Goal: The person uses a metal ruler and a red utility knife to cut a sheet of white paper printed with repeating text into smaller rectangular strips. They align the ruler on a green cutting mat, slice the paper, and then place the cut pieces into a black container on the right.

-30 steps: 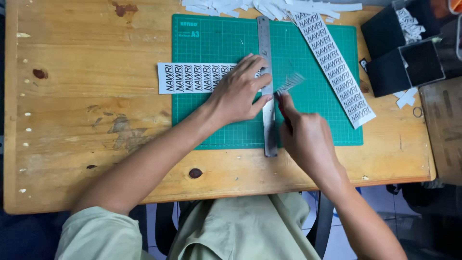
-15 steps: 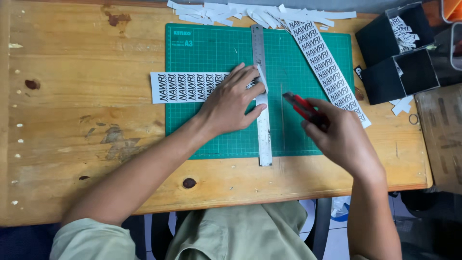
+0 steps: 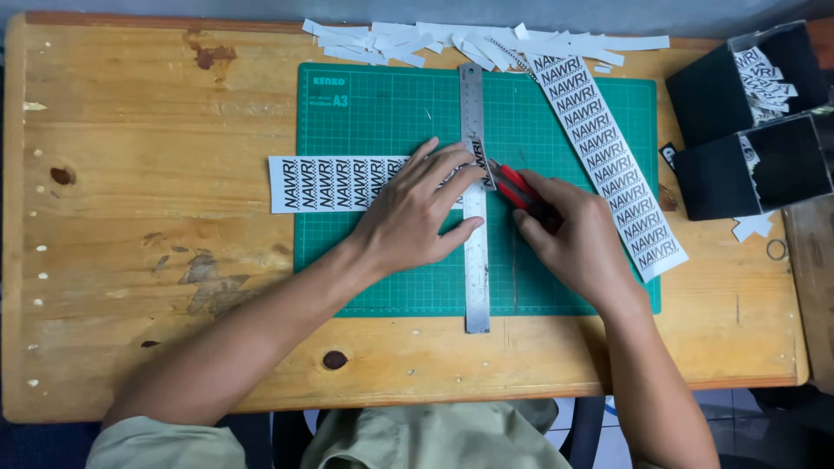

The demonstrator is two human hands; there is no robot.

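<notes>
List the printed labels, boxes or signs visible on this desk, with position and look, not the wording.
Label strip: white with black print, lying across the cutting mat's left edge under the left hand.
Second label strip: white and black, diagonal on the mat's right side.
Black boxes: open, at the right edge, holding cut labels.
Paper offcuts: white, along the far edge.

The right hand has brought the red knife back up against the ruler, its tip seemingly at the printed strip.
</notes>
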